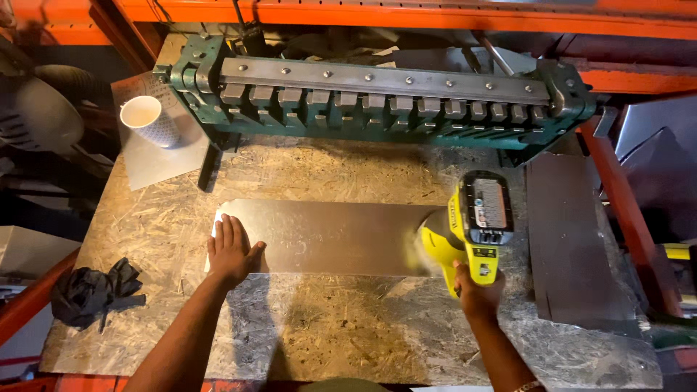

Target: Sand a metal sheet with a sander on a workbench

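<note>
A flat rectangular sheet of metal (334, 236) lies on the chipboard bench top (327, 327). My left hand (231, 250) rests flat on the sheet's left end, fingers spread. My right hand (475, 290) grips the handle of a yellow cordless power tool (475, 225), whose head sits at the sheet's right end. The tool's working end is blurred, so its contact with the metal is unclear.
A green metal bending brake (377, 98) spans the back of the bench under an orange rack beam (435, 14). A paper cup (149, 120) stands back left on a grey sheet. Black crumpled gloves (94, 290) lie at the left edge. Darker metal sheets (573, 239) lie at the right.
</note>
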